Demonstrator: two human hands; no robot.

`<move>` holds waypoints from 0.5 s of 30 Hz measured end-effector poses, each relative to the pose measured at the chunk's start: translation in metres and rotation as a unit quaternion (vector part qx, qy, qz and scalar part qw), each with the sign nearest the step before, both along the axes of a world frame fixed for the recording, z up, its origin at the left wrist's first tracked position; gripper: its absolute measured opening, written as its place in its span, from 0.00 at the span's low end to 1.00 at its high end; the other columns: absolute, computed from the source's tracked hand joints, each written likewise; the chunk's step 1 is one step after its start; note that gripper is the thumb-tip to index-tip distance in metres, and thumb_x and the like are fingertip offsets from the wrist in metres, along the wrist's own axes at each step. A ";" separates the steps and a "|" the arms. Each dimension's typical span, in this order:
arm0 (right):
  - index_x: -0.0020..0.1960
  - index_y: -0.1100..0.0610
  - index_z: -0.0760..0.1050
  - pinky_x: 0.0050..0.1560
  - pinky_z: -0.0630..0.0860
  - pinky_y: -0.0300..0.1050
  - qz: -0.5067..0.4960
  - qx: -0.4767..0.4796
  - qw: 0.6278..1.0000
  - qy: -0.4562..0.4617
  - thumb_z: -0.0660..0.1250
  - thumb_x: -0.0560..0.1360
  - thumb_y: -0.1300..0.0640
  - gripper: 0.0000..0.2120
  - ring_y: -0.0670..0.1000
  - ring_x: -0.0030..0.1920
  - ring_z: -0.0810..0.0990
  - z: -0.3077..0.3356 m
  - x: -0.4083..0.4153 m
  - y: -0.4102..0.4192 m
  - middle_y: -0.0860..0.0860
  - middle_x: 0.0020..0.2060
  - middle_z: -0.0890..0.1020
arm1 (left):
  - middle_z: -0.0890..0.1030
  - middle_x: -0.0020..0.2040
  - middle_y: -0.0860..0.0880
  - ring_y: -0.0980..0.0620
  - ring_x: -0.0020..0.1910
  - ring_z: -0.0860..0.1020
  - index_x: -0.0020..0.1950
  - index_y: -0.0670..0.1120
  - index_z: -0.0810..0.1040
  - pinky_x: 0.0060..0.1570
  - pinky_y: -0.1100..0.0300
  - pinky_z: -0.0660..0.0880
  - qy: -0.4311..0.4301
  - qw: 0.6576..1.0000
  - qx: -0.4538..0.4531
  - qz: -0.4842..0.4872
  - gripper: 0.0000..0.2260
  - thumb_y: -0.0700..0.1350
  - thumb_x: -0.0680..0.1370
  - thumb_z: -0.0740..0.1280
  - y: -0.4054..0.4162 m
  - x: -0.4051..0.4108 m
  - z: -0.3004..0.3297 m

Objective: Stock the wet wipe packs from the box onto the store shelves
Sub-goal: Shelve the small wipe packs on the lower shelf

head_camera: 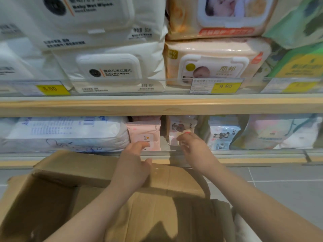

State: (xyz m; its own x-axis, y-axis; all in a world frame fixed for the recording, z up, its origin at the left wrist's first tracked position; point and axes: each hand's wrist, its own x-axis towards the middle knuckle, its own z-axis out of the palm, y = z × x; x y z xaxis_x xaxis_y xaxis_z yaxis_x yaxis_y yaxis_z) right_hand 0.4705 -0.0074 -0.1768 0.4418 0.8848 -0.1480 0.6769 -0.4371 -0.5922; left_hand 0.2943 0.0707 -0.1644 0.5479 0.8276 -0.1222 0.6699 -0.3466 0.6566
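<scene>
Left hand: your left hand (pixel 134 165) reaches over the far flap of the box, fingers loosely spread and gripping nothing; the fingertips (pixel 145 144) touch the front of the pink pack.
Right hand: your right hand (pixel 191 148) is pinched on the lower edge of the white pack, thumb and forefinger closed on it.
Pink pack: the pink pack (pixel 144 132) stands upright on the lower shelf, right at your left fingertips.
White pack: the white pack (pixel 180 129), printed with a dark cartoon figure, stands upright just right of the pink one, with a dark gap between them.
Lower shelf: the lower shelf (pixel 244 159) edge runs just under both sets of fingers.
Box: the cardboard box (pixel 52 198) sits open below your wrists; no packs can be seen in the part in view.
Neighbours: a panda pack (pixel 222 135) stands just right of your right fingers; a large blue-printed pack (pixel 66 131) lies left of your left fingers.
</scene>
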 end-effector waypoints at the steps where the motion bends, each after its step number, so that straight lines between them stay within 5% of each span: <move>1: 0.64 0.58 0.73 0.57 0.68 0.38 0.010 -0.004 1.000 -0.003 0.60 0.77 0.67 0.17 0.55 0.60 0.75 -0.001 0.002 0.006 0.55 0.62 0.73 | 0.72 0.65 0.50 0.52 0.64 0.69 0.67 0.48 0.72 0.61 0.64 0.63 0.014 1.000 0.008 -0.002 0.20 0.40 0.75 0.67 0.002 -0.002 0.000; 11: 0.69 0.55 0.67 0.47 0.68 0.37 0.002 -0.005 0.995 0.102 0.68 0.75 0.54 0.24 0.51 0.51 0.78 0.012 -0.028 0.020 0.51 0.60 0.77 | 0.66 0.72 0.51 0.51 0.67 0.68 0.72 0.50 0.64 0.63 0.58 0.66 0.103 0.994 -0.011 -0.035 0.23 0.44 0.77 0.64 0.010 -0.012 -0.003; 15: 0.54 0.61 0.74 0.42 0.66 0.41 -0.036 0.003 0.996 0.080 0.66 0.76 0.56 0.11 0.57 0.49 0.79 -0.002 -0.034 0.053 0.57 0.49 0.81 | 0.68 0.70 0.52 0.52 0.67 0.69 0.73 0.50 0.61 0.62 0.60 0.65 0.080 0.995 -0.048 -0.019 0.25 0.44 0.77 0.65 0.018 0.000 -0.007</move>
State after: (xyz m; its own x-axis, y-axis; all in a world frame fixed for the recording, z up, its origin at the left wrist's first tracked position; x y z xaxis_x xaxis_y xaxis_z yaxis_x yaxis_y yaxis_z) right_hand 0.4362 0.0461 -0.1793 0.4748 0.8531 -0.2165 0.5406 -0.4768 -0.6931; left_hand 0.2942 0.0884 -0.1716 0.5462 0.7865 -0.2884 0.7564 -0.3151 0.5732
